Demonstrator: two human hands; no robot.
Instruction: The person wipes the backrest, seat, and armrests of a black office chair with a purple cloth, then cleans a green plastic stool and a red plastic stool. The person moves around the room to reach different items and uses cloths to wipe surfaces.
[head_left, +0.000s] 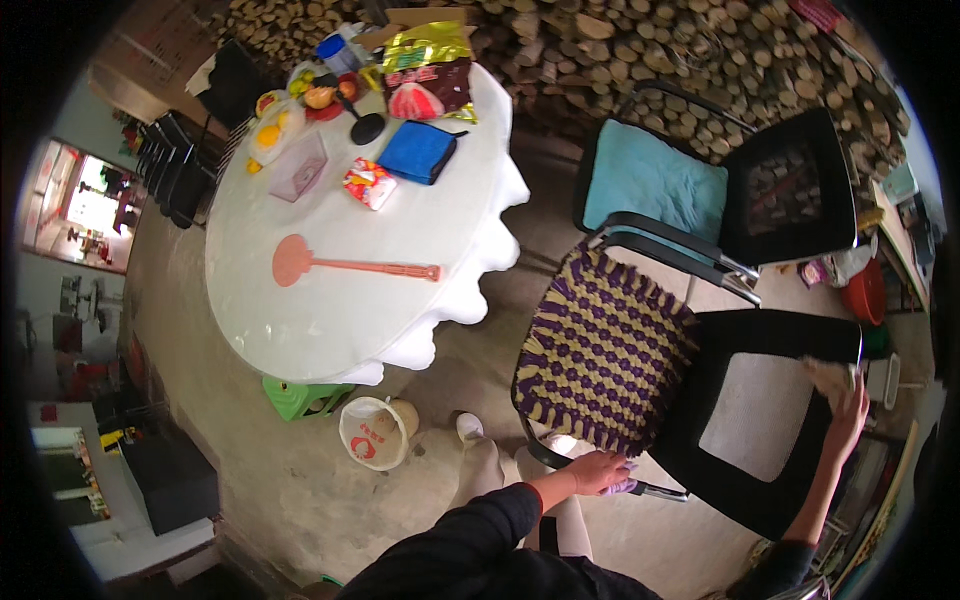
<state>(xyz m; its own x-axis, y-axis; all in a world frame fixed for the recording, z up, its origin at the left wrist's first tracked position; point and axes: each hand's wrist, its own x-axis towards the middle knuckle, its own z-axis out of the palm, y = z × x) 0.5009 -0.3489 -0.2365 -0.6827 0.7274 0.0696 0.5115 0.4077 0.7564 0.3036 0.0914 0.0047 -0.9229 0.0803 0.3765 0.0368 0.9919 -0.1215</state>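
Note:
A black armchair (757, 487) stands before me, with a purple-and-beige woven cushion (607, 352) on its seat and a pale mesh panel in its backrest. On its near armrest (551, 455), my left hand (596, 474) presses a small lavender cloth (621, 481) that is mostly hidden under the fingers. At the top edge of the backrest is my right hand (844, 412), its blurred fingers over the front face and its thumb at the rim. It appears to grip that edge.
A round table (352, 330) with a white cover holds a salmon-coloured fly swatter (352, 266), a blue pouch (418, 152), a tissue packet (369, 184) and fruit. Beyond my chair stands another with a turquoise cushion (652, 180). A lined bin (375, 435) and green stool (304, 397) stand on the floor. Stacked firewood (675, 45) lines the back.

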